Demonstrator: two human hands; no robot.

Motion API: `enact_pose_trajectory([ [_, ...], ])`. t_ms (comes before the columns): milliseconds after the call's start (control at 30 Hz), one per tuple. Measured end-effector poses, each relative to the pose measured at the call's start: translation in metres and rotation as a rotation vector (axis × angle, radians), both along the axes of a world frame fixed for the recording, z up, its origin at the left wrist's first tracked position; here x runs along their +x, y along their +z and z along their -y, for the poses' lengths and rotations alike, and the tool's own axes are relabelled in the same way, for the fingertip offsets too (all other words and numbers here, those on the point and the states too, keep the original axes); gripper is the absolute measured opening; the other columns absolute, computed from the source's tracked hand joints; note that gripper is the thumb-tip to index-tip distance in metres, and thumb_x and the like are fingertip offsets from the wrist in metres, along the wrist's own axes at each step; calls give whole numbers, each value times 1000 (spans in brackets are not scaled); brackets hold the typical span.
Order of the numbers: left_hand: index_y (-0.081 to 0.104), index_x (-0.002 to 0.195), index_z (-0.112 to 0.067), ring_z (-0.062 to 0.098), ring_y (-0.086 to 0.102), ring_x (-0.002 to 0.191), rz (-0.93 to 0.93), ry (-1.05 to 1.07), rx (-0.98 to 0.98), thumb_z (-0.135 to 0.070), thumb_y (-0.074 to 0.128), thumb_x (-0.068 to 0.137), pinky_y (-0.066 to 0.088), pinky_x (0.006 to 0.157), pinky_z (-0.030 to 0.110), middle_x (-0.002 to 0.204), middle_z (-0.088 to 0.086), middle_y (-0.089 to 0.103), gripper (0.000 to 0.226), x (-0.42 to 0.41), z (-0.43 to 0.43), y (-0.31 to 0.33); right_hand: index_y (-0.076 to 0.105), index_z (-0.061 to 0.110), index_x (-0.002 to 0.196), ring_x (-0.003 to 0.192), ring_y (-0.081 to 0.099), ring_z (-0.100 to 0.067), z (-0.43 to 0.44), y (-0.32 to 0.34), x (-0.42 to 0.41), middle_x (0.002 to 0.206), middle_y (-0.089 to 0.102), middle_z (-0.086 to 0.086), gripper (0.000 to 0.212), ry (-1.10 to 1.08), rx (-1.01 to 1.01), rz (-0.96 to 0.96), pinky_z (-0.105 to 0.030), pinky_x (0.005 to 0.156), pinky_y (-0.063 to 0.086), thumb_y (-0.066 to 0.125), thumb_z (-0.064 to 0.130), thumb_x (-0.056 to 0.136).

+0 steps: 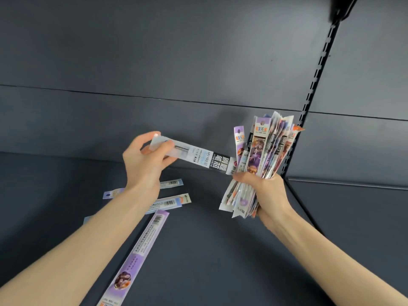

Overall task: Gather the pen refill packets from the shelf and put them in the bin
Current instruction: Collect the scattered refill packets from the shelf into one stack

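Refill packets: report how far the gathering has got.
Done: the right hand grips a thick bundle of packets. In hand: the left hand is bringing a white packet to it. Left: several loose packets lie on the shelf, some partly behind the left arm. No bin is in view.

A dark grey metal shelf (pixel 209 250) is carrying a few long flat packets. A purple plastic packet (pixel 141 248) is lying nearest, running diagonally. Just beyond it, two pale blue-and-white barcoded packets (pixel 170 203) (pixel 171 183) are resting, one farther than the other, partly hidden by a forearm.
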State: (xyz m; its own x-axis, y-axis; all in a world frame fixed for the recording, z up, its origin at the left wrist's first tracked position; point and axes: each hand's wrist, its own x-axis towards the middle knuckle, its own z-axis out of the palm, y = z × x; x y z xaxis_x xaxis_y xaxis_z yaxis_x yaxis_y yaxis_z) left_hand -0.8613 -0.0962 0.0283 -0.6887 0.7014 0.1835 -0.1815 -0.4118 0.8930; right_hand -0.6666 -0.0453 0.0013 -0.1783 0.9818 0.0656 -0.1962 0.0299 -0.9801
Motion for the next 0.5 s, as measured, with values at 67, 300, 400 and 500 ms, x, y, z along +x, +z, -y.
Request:
enact_pose_trajectory([
  [67, 58, 93, -5, 27, 69, 87, 36, 7, 13, 3, 68, 79, 59, 65, 23, 87, 11, 61, 20, 4, 0, -2, 69, 16, 85, 72, 69, -23, -1, 1, 1, 73, 71, 1, 22, -38, -8, -46, -42, 70, 58, 73, -2, 72],
  [300, 64, 89, -8, 19, 68, 72, -125, -266, -135, -1, 75, 71, 56, 71, 32, 76, 6, 67, 22, 27, 2, -15, 68, 12, 99, 75, 71, -23, 3, 2, -2, 90, 73, -8, 26, 55, -39, -136, -42, 69, 57, 70, 1, 75],
  [400, 72, 85, -13, 8, 67, 68, -482, -456, -208, -2, 75, 73, 50, 62, 17, 75, 0, 73, 17, 44, 5, -22, 66, 7, 104, 82, 69, -31, -1, 2, 2, 91, 71, -11, 36, 96, -44, -201, -49, 73, 57, 71, 4, 68],
  [500, 76, 89, -11, 6, 71, 80, -668, -519, -159, -2, 68, 81, 51, 73, 12, 85, -2, 76, 14, 44, 8, -23, 67, 9, 101, 83, 71, -29, -2, 0, 8, 91, 73, -11, 35, 140, -56, -205, -52, 76, 56, 69, 7, 66],
])
